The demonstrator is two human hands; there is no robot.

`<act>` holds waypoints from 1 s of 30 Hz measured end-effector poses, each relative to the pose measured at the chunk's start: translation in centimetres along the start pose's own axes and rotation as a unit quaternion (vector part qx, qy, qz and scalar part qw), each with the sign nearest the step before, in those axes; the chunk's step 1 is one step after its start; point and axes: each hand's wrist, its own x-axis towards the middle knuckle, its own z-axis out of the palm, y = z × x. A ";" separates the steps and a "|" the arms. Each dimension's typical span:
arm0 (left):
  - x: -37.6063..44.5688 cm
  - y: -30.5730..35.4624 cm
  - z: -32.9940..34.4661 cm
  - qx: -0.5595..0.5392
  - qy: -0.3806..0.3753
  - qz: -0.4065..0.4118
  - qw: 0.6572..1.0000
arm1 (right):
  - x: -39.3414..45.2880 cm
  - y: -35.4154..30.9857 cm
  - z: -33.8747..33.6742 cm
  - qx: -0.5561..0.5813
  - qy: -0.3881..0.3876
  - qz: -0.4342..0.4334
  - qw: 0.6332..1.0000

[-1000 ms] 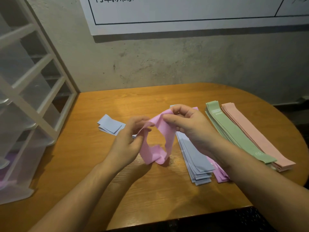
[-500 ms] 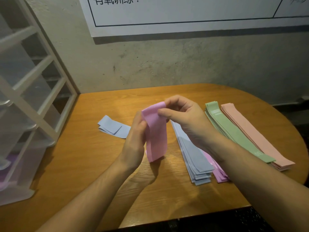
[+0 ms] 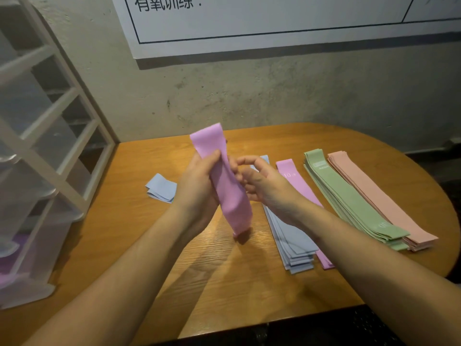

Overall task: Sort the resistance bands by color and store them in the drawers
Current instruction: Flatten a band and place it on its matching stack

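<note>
My right hand [image 3: 262, 183] and forearm cover the middle of the blue stack [image 3: 293, 242] and much of the purple stack [image 3: 290, 172]. The drawer unit [image 3: 37, 151] runs off the left edge; its contents are a purple blur. The poster [image 3: 274, 21] is cut at the top.

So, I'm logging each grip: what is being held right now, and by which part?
The left hand grips the pink band around its middle, thumb across the front. The right hand holds nothing.
</note>
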 end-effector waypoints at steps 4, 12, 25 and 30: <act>1.7 0.9 -0.3 -0.083 0.039 -0.026 0.995 | -0.7 1.2 -1.0 -0.082 -0.031 0.028 0.996; 5.9 -0.2 -0.9 -0.135 0.127 -0.058 0.981 | -1.6 2.0 -3.1 -0.137 0.057 0.029 0.988; 10.4 -5.2 2.2 -0.055 0.161 -0.086 0.982 | -5.4 2.9 -8.9 -0.215 0.172 0.070 0.959; 12.7 -7.8 5.0 0.045 0.081 -0.107 0.990 | -7.8 4.1 -11.5 -0.252 0.209 0.095 0.940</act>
